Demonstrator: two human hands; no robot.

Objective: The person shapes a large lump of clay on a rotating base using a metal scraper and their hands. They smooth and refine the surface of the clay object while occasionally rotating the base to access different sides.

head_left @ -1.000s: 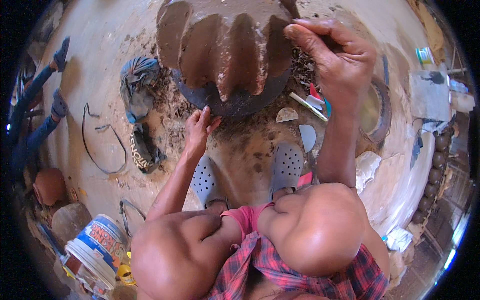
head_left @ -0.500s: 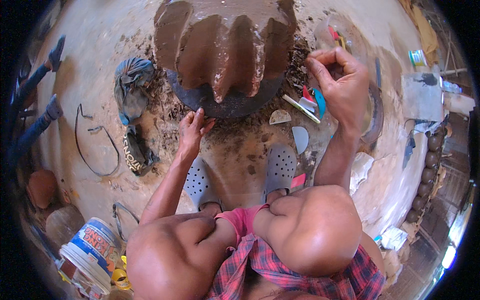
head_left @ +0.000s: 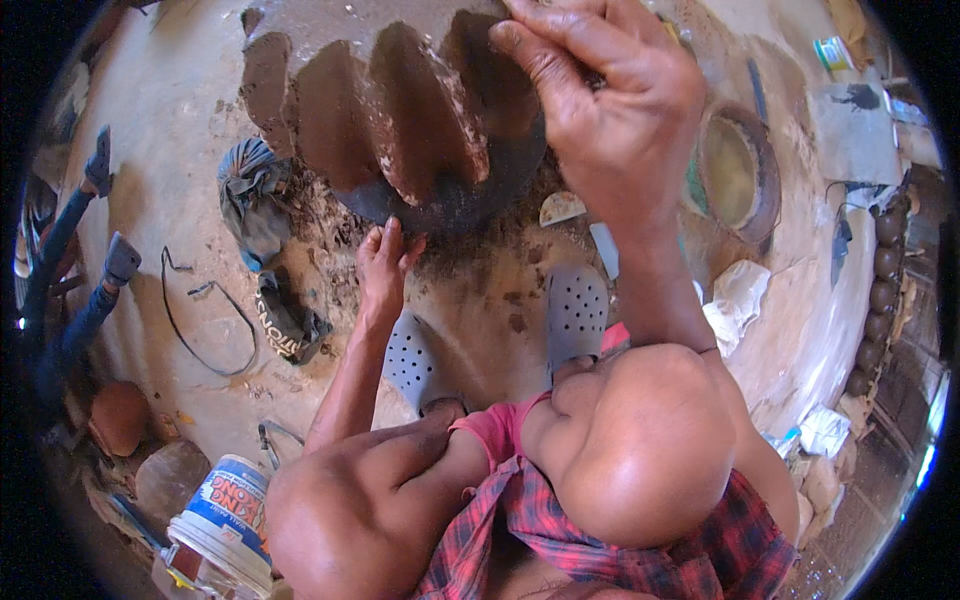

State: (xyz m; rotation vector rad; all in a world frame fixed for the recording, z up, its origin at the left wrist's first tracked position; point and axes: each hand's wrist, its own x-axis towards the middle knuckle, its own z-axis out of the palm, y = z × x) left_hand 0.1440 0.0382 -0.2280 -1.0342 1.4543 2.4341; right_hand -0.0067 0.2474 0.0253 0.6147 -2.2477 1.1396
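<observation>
A large brown clay vessel with deep flutes and pointed ribs stands on a dark round turntable in front of me. My left hand is closed at the turntable's near rim, its fingertips on the edge. Over the right side of the vessel hovers my right hand, thumb and fingers pinched together. Whatever lies in that pinch, if anything, is too small or hidden to make out; contact with the clay cannot be told. Below it, a pale half-round scraper and a white scraper lie on the floor.
A bundled grey-blue cloth and a dark cloth lie left, beside a black cord loop. A round basin with murky liquid sits right. A white bucket stands lower left. Another person's legs show far left.
My right hand has moved up and left, from beside the vessel to over it, covering several small tools. The fluted clay shows at a different angle. My left hand stays at the rim.
</observation>
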